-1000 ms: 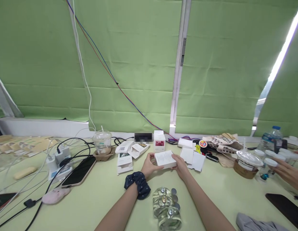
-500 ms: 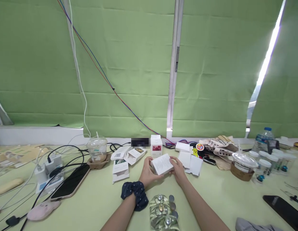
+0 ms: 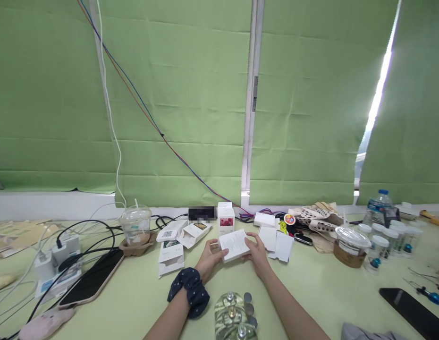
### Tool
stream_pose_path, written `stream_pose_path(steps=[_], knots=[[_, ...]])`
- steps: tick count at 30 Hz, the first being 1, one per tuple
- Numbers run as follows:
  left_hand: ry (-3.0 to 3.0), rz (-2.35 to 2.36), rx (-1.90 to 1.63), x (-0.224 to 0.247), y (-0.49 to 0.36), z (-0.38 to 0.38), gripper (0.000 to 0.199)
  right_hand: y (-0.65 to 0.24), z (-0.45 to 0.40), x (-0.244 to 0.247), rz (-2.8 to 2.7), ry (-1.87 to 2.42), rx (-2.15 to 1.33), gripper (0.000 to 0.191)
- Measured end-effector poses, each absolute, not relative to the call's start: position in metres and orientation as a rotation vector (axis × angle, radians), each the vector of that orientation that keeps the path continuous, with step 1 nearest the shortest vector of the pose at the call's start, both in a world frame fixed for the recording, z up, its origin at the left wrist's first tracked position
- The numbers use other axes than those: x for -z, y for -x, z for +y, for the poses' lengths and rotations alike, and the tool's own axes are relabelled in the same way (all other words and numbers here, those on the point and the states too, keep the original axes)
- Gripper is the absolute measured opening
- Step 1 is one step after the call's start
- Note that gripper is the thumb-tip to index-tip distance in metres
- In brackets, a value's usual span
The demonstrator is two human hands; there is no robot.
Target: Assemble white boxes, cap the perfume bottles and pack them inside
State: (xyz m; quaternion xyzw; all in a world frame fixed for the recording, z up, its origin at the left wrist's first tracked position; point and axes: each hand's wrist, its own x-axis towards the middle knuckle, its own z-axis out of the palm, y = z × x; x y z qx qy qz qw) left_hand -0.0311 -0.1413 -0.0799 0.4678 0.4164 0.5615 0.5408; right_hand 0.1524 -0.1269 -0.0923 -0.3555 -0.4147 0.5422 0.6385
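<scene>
Between my two hands is a small white cardboard box [image 3: 234, 244] with lines of fine print on its upper face. My left hand [image 3: 209, 258] grips its left end, thumb on the near edge. On the right end, my right hand [image 3: 255, 251] has its fingers over the top edge. A dark dotted scrunchie [image 3: 189, 292] circles my left wrist. Just beyond the held box stands a white box with a red picture [image 3: 225, 218]. Open white cartons [image 3: 171, 257] lie to the left, and flattened white card pieces [image 3: 282, 245] lie to the right.
Clear bottles with metal tops [image 3: 231, 311] stand close in front of me. At left are a phone [image 3: 94, 278], a power strip with cables [image 3: 58, 269] and a plastic cup [image 3: 135, 226]. Rightward are a lidded cup [image 3: 350, 248], several small jars [image 3: 377, 250] and a black phone [image 3: 414, 309].
My view has shifted slightly to the right. The box in my hands has turned a little and its printed face lies flatter; both hands still hold it.
</scene>
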Motion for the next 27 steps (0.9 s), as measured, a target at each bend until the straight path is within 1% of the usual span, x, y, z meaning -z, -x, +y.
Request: stream_pose_path(steps=[2,7,10,14,18,27], knots=[[-1.062,0.968,-1.334,0.079,0.032,-0.139,0.061,-0.152,-0.13,0.09,-0.965,0.791,-1.259,0.054],[-1.072,0.923,-1.291,0.073,0.034,-0.141,0.047,-0.152,-0.132,0.087,-0.967,0.756,-1.303,0.055],[-1.113,0.924,-1.312,0.072,0.033,-0.144,0.047,-0.153,-0.129,0.09,-0.945,0.74,-1.323,0.057],[-1.154,0.96,-1.422,0.072,0.029,-0.145,0.047,-0.154,-0.125,0.092,-0.916,0.725,-1.362,0.056],[-1.168,1.0,-1.508,0.069,0.031,-0.144,0.046,-0.153,-0.125,0.092,-0.925,0.702,-1.441,0.053],[-1.201,1.067,-1.411,0.045,0.044,-0.14,0.035,-0.154,-0.125,0.09,-0.823,0.714,-1.562,0.045]])
